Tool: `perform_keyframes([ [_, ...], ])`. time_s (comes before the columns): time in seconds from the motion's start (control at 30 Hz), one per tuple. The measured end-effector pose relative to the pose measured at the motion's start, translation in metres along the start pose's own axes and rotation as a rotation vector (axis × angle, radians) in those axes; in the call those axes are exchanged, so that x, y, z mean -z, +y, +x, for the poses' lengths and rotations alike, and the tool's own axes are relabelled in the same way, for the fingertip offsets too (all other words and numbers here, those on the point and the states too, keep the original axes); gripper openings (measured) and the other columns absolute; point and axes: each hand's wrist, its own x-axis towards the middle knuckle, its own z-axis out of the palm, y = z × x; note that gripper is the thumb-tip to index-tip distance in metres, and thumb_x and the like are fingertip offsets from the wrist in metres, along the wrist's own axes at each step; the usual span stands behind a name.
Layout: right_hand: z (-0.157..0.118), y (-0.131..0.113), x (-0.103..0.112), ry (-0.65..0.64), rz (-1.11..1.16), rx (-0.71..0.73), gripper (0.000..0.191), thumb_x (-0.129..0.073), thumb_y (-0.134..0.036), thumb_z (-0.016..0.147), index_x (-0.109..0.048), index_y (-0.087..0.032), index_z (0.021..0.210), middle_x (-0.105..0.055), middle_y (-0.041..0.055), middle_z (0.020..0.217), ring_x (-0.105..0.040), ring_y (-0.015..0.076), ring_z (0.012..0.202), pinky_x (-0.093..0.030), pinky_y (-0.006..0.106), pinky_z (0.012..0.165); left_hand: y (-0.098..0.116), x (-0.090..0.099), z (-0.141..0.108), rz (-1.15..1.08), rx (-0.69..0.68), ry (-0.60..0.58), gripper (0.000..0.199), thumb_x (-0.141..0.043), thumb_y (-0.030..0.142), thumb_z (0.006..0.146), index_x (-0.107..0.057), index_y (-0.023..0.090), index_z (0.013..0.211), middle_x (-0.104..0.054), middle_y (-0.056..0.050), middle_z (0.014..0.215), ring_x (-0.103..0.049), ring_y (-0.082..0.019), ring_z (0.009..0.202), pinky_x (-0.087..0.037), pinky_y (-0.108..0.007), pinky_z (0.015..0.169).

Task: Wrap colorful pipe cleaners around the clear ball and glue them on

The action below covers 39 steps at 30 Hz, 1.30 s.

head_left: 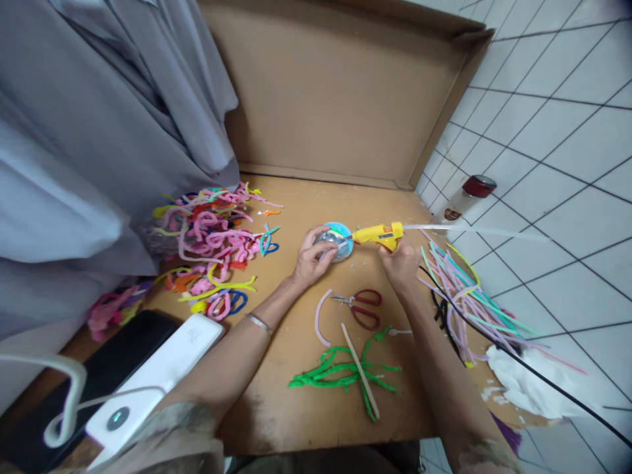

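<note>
My left hand (310, 260) is closed around a small round, shiny, clear object with a blue and green rim (347, 232). A short pale lilac strip (342, 245) lies across it by my fingertips. My right hand (401, 263) grips a yellow hot glue gun (376, 234) by its handle. The gun's nozzle points left and reaches the edge of the round object; whether it touches cannot be made out. From the gun's back a long clear glue stick (459, 228) sticks out to the right. Below my hands lie red-handled scissors (363, 306) and a curved lilac pipe cleaner (318, 319).
Green pipe cleaners (326, 375) lie under a wooden stick (359, 368) near the front edge. A colourful pipe-cleaner pile (217, 224) fills the left; straight ones (459, 296) lie right, beside a black cord (533, 372). A white power bank (162, 375), jar (459, 201) and cardboard wall (340, 92) surround.
</note>
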Motion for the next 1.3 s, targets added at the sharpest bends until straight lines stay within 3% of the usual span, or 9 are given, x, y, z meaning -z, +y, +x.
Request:
perform_keyframes([
  [0.33, 0.0, 0.003, -0.002, 0.042, 0.011, 0.024, 0.033, -0.048, -0.03, 0.076, -0.062, -0.014, 0.102, -0.073, 0.0136, 0.082, -0.065, 0.0272, 0.071, -0.043, 0.033, 0.064, 0.0, 0.0, 0.0, 0.003, -0.013, 0.008, 0.023, -0.06, 0.037, 0.092, -0.072, 0.018, 0.09, -0.06, -0.014, 0.125, -0.059, -0.026, 0.119, -0.052, -0.049, 0.1],
  [0.53, 0.0, 0.0, 0.0, -0.022, 0.012, -0.005, 0.037, -0.049, -0.028, 0.077, -0.06, -0.013, 0.109, -0.073, 0.0148, 0.085, -0.066, 0.0282, 0.074, -0.045, 0.034, 0.066, 0.0, -0.001, 0.0, -0.023, -0.031, 0.02, 0.02, -0.061, 0.034, 0.092, -0.072, 0.017, 0.091, -0.059, -0.014, 0.125, -0.058, -0.025, 0.12, -0.052, -0.048, 0.1],
  [0.8, -0.001, 0.001, -0.001, -0.006, 0.043, -0.014, 0.035, -0.05, -0.03, 0.075, -0.061, -0.013, 0.103, -0.073, 0.0153, 0.083, -0.067, 0.0285, 0.073, -0.045, 0.035, 0.066, -0.001, -0.002, 0.0, -0.034, -0.018, 0.017, 0.022, -0.061, 0.036, 0.092, -0.072, 0.018, 0.09, -0.059, -0.014, 0.125, -0.058, -0.025, 0.12, -0.051, -0.048, 0.101],
  [0.93, 0.003, 0.005, -0.004, 0.029, 0.077, -0.109, 0.033, -0.051, -0.037, 0.075, -0.064, -0.015, 0.096, -0.072, 0.0129, 0.077, -0.064, 0.0274, 0.07, -0.045, 0.034, 0.064, 0.0, -0.001, 0.0, -0.055, -0.04, 0.027, 0.019, -0.062, 0.033, 0.091, -0.072, 0.017, 0.091, -0.059, -0.015, 0.125, -0.057, -0.026, 0.121, -0.05, -0.047, 0.101],
  [1.13, 0.01, 0.024, -0.01, -0.182, 0.051, -0.423, 0.039, -0.058, -0.042, 0.074, -0.068, -0.012, 0.096, -0.072, 0.0155, 0.082, -0.066, 0.0296, 0.076, -0.047, 0.035, 0.065, 0.001, 0.0, 0.001, -0.051, -0.019, 0.024, 0.019, -0.062, 0.033, 0.091, -0.071, 0.017, 0.091, -0.06, -0.015, 0.125, -0.058, -0.026, 0.12, -0.05, -0.047, 0.102],
  [1.3, 0.005, 0.04, -0.018, -0.325, -0.088, -0.455, 0.04, -0.059, -0.039, 0.078, -0.07, -0.008, 0.1, -0.072, 0.0217, 0.098, -0.069, 0.0333, 0.09, -0.05, 0.037, 0.074, 0.002, 0.0, 0.001, -0.041, -0.004, 0.022, 0.018, -0.061, 0.032, 0.091, -0.071, 0.017, 0.09, -0.061, -0.015, 0.123, -0.059, -0.026, 0.119, -0.05, -0.046, 0.101],
])
